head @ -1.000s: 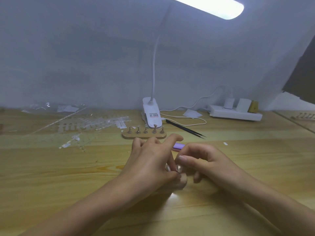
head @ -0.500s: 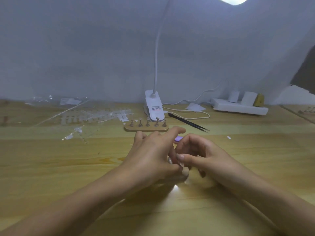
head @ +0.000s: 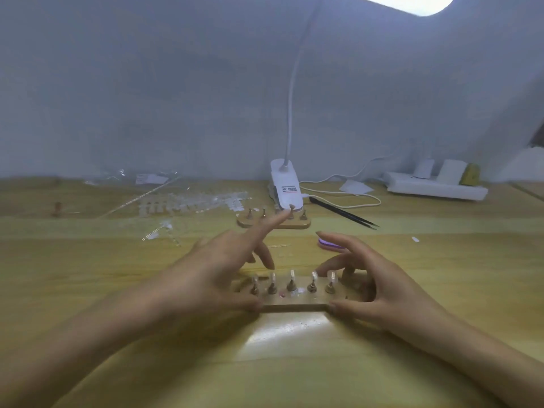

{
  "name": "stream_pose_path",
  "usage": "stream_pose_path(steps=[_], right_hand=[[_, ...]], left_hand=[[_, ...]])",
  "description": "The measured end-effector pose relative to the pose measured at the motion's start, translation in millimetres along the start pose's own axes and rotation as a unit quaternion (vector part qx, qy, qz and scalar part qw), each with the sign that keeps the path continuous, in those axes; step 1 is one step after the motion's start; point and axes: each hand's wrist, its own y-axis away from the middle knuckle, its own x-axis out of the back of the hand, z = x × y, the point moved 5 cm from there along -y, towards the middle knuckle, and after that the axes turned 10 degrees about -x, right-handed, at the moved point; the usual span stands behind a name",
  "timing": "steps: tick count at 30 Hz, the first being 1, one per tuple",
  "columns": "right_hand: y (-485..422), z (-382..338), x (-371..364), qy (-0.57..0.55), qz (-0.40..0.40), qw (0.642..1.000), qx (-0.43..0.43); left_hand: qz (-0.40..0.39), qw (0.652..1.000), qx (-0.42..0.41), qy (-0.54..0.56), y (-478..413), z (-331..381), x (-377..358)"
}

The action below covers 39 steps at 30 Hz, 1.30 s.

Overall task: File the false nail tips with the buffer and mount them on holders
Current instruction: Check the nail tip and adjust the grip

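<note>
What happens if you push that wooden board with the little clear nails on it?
The flat wooden board looks stiff and low, so it would probably slide, not tip. The clear nail tips perch on thin pegs, so a bump might knock them off. It seems light: the left hand and right hand pinch its ends.

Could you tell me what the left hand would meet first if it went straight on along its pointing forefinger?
Probably the far holder rack, whose pegs stand bare, then the lamp clip behind it; depth is hard to judge.
</note>
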Motion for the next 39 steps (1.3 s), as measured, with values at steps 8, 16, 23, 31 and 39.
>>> stream_pose_path(steps=[8, 16, 23, 31, 39], right_hand=[[10, -9, 1, 0.07, 0.067, 0.989, 0.111], [12, -13, -1, 0.075, 0.077, 0.984, 0.139], [12, -13, -2, 0.068, 0.08, 0.985, 0.134], [12, -10, 0, 0.063, 0.077, 0.987, 0.128], [18, -18, -1, 0.115, 0.092, 0.98, 0.133]], left_hand=[[0.146, 0.985, -0.023, 0.09, 23, -5, -14], [0.164, 0.983, -0.031, 0.078, 26, -5, -16], [0.159, 0.984, -0.032, 0.075, 28, -5, -16], [0.16, 0.983, -0.031, 0.088, 29, -6, -17], [0.16, 0.983, -0.068, 0.054, 29, -3, -14]])
